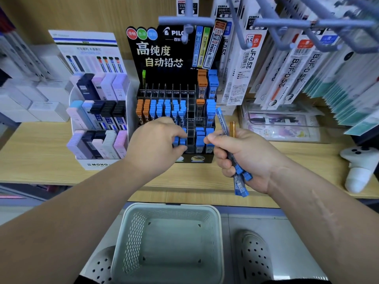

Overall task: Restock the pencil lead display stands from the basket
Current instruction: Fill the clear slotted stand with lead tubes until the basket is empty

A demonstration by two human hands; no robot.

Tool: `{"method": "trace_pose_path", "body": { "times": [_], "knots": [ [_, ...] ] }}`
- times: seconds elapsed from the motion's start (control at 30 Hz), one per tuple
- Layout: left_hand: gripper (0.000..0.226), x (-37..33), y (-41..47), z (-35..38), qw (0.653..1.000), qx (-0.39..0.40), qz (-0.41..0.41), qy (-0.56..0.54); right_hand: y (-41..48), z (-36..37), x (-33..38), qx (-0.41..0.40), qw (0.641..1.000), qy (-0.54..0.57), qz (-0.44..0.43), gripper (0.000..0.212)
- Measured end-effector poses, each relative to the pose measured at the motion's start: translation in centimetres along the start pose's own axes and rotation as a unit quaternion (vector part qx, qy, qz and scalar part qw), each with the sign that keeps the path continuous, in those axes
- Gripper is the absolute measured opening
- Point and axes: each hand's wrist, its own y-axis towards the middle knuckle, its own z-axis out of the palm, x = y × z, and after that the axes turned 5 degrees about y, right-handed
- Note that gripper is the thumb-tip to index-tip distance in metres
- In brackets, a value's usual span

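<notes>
Blue-capped lead cases [240, 184] sit bunched in the right hand [246, 156], fingers curled tight round them — the left hand [155, 140] has its fingers pinching a single case [176, 141] at the Pilot stand [174, 76], front row, so mid-slotting I'd say. Basket [131, 232] below both hands looks empty; next needs an open slot, just right of the left fingers.

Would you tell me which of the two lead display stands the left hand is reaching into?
The black Pilot stand: the left hand grips a blue-capped case in its front row. The white Mono stand beside it is untouched.
</notes>
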Motion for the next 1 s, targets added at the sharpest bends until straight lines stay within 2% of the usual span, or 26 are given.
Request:
{"method": "trace_pose_path", "body": {
  "times": [0.17,0.27,0.3,0.4,0.47,0.6,0.73,0.9,1.0],
  "knots": [
    [0.025,-0.4,0.2,-0.7,0.999,-0.018,-0.029,-0.008,0.0,0.0,0.0,0.016,1.0,-0.014,0.003,0.014],
    [0.015,-2.0,0.7,-2.0,0.986,-0.031,-0.107,-0.12,-0.2,0.3,0.2,0.058,0.998,-0.03,0.011,0.01],
    [0.013,-2.6,1.0,-2.4,0.971,-0.029,-0.144,-0.191,-0.3,0.4,0.2,0.073,0.997,-0.032,0.015,0.009],
    [0.009,-3.9,1.6,-2.9,0.894,-0.007,-0.225,-0.387,-0.5,1.0,0.2,0.115,0.992,-0.037,0.021,0.006],
    [0.011,-3.9,1.5,-2.8,0.869,0.009,-0.244,-0.431,-0.6,1.4,0.1,0.129,0.991,-0.041,0.021,0.007],
    [0.009,-3.2,1.3,-2.6,0.838,0.032,-0.252,-0.483,-0.7,1.6,0.1,0.133,0.99,-0.041,0.025,0.007],
    [0.006,-2.8,1.7,-3.0,0.839,0.03,-0.25,-0.483,-0.8,1.7,0.2,0.136,0.99,-0.035,0.029,0.013],
    [0.009,-1.4,3.5,-4.2,0.835,-0.044,-0.262,-0.483,-0.8,1.2,0.3,0.125,0.991,-0.034,0.038,0.023],
    [0.007,-0.3,4.6,-4.8,0.871,-0.102,-0.239,-0.416,-0.9,0.5,0.5,0.113,0.992,-0.029,0.043,0.019]
  ]
}}
